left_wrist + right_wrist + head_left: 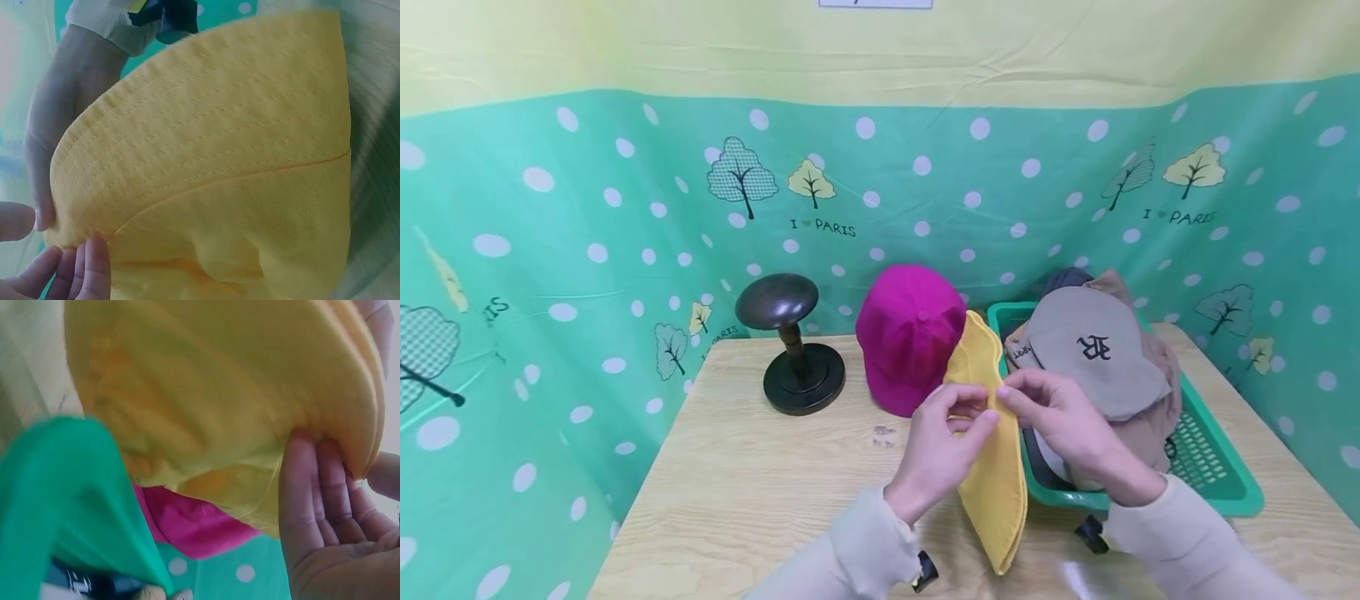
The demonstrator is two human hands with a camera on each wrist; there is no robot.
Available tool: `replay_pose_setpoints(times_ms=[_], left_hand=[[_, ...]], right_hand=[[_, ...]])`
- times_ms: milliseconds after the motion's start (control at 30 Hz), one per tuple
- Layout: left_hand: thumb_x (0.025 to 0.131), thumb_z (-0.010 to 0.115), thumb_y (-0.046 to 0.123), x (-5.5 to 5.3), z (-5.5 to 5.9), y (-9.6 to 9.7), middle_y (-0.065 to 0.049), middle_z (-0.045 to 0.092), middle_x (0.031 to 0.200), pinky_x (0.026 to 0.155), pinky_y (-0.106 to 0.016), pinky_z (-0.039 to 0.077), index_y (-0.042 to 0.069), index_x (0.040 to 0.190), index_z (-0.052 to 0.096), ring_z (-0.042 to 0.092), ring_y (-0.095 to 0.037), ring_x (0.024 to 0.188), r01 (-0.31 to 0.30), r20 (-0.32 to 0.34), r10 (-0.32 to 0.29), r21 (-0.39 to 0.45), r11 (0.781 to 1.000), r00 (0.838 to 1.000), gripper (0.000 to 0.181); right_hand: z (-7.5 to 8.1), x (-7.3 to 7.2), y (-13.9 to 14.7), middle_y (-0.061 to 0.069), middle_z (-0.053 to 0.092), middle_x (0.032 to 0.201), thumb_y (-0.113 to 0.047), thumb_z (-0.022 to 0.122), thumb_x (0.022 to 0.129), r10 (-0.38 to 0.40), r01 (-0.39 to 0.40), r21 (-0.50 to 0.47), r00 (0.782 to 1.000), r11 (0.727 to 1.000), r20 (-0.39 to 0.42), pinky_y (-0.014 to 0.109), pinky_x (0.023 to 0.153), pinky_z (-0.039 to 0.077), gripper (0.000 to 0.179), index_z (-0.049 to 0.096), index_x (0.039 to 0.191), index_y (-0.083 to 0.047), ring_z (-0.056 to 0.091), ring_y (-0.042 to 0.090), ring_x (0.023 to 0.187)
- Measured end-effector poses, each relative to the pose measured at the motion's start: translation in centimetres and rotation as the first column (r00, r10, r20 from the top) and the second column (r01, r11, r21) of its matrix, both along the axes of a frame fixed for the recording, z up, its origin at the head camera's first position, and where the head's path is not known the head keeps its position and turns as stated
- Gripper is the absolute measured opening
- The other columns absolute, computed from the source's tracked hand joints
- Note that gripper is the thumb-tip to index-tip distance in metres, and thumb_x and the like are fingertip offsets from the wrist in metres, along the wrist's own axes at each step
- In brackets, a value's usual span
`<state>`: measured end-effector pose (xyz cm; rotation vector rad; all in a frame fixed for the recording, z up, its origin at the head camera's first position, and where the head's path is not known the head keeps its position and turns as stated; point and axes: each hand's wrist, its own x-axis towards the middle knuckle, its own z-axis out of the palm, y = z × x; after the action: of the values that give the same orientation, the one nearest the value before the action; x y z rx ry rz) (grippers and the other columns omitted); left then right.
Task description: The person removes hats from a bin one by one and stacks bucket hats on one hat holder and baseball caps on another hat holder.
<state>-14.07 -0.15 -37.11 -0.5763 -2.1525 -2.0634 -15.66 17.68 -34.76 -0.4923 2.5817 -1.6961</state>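
Observation:
A yellow bucket hat (998, 483) with rows of stitching on its brim (206, 106) hangs folded flat on its edge between the hands. My left hand (946, 442) holds the brim from the left, its fingertips (94, 265) right at the fabric's edge. From the other side my right hand (1063, 417) pinches the brim close by, fingers (300, 487) against the cloth and thumb at the rim. Just behind the yellow hat sits a magenta cap (913, 333), crown up on the table.
On the right stands a green plastic basket (1232, 479) piled with caps, a grey cap (1093, 354) with dark lettering on top. A dark hat stand (801, 379) with a rounded top is at the back left. A polka-dot curtain (820, 150) encloses the wooden table (737, 500).

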Motion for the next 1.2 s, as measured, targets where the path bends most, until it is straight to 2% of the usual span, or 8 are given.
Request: replay_pose_setpoints(times_ms=[67, 200, 367, 533, 733, 867, 1067, 1200], left_hand=[[0.086, 0.07, 0.012, -0.1, -0.4, -0.3, -0.005, 0.062, 0.102, 0.079, -0.026, 0.054, 0.004, 0.107, 0.064, 0.062, -0.012, 0.088, -0.022, 0.01, 0.022, -0.005, 1.0, 1.0, 0.022], [0.085, 0.072, 0.015, -0.3, -1.0, -0.9, -0.004, 0.06, 0.094, 0.075, -0.026, 0.054, 0.005, 0.099, 0.062, 0.06, -0.012, 0.082, -0.054, 0.0, 0.054, -0.043, 0.998, 0.999, 0.021], [0.082, 0.076, 0.023, -0.5, -1.4, -1.5, -0.003, 0.058, 0.088, 0.068, -0.025, 0.052, 0.007, 0.093, 0.058, 0.056, -0.011, 0.075, -0.054, 0.002, 0.055, -0.092, 0.994, 0.998, 0.027], [0.08, 0.077, 0.026, -0.6, -1.7, -2.1, -0.002, 0.057, 0.085, 0.067, -0.024, 0.051, 0.008, 0.092, 0.057, 0.056, -0.011, 0.073, -0.005, 0.042, 0.01, -0.12, 0.993, 0.999, 0.03], [0.083, 0.074, 0.022, -0.8, -1.9, -2.8, -0.002, 0.059, 0.085, 0.069, -0.024, 0.051, 0.006, 0.093, 0.059, 0.058, -0.011, 0.076, 0.086, 0.08, -0.077, -0.126, 0.988, 0.994, 0.024], [0.083, 0.073, 0.019, -0.8, -1.9, -3.2, 0.0, 0.06, 0.086, 0.07, -0.024, 0.052, 0.006, 0.095, 0.06, 0.059, -0.011, 0.077, 0.133, 0.088, -0.122, -0.124, 0.983, 0.989, 0.023], [0.083, 0.072, 0.013, -0.9, -1.7, -3.9, -0.003, 0.06, 0.09, 0.072, -0.026, 0.054, 0.001, 0.098, 0.06, 0.06, -0.012, 0.079, 0.192, 0.114, -0.179, -0.11, 0.975, 0.977, 0.022], [0.084, 0.069, 0.006, -0.9, -1.5, -4.4, -0.004, 0.06, 0.091, 0.073, -0.024, 0.053, -0.002, 0.097, 0.06, 0.06, -0.011, 0.08, 0.198, 0.139, -0.181, -0.125, 0.972, 0.974, 0.017]], right_hand=[[-0.4, 0.0, -0.5, 0.007, 0.062, 0.088, -0.026, 0.058, 0.097, 0.007, -0.007, 0.008, 1.0, 1.0, 0.007, 0.029, 0.067, 0.05, 0.022, 0.065, 0.099, -0.005, 0.057, 0.017, 0.076], [-1.0, -0.1, -1.3, 0.011, 0.063, 0.093, -0.027, 0.053, 0.099, 0.052, -0.047, -0.068, 0.996, 0.997, 0.07, 0.032, 0.073, 0.055, 0.027, 0.065, 0.099, -0.002, 0.063, 0.019, 0.084], [-1.6, 0.0, -1.9, 0.015, 0.063, 0.098, -0.02, 0.053, 0.099, 0.096, -0.072, -0.152, 0.983, 0.986, 0.154, 0.034, 0.075, 0.056, 0.025, 0.065, 0.099, 0.001, 0.067, 0.022, 0.087], [-1.7, 0.3, -2.2, 0.016, 0.061, 0.098, -0.021, 0.058, 0.096, 0.117, -0.07, -0.199, 0.965, 0.978, 0.236, 0.036, 0.078, 0.056, 0.024, 0.063, 0.101, 0.002, 0.066, 0.024, 0.087], [-1.9, 0.3, -2.3, 0.016, 0.059, 0.105, -0.022, 0.065, 0.092, 0.133, -0.072, -0.223, 0.953, 0.972, 0.274, 0.037, 0.079, 0.055, 0.03, 0.06, 0.104, 0.005, 0.065, 0.024, 0.091], [-2.0, 0.2, -2.3, 0.016, 0.06, 0.103, -0.022, 0.069, 0.088, 0.119, -0.054, -0.215, 0.945, 0.975, 0.303, 0.038, 0.079, 0.055, 0.032, 0.059, 0.103, 0.004, 0.065, 0.025, 0.091], [-2.3, 0.2, -2.3, 0.016, 0.063, 0.098, -0.02, 0.072, 0.085, 0.135, -0.079, -0.192, 0.944, 0.978, 0.301, 0.039, 0.079, 0.055, 0.033, 0.06, 0.104, 0.004, 0.065, 0.024, 0.088], [-2.8, 0.4, -2.5, 0.015, 0.065, 0.093, -0.012, 0.071, 0.083, 0.147, -0.106, -0.168, 0.956, 0.98, 0.255, 0.035, 0.076, 0.054, 0.029, 0.061, 0.105, 0.005, 0.065, 0.02, 0.081]])
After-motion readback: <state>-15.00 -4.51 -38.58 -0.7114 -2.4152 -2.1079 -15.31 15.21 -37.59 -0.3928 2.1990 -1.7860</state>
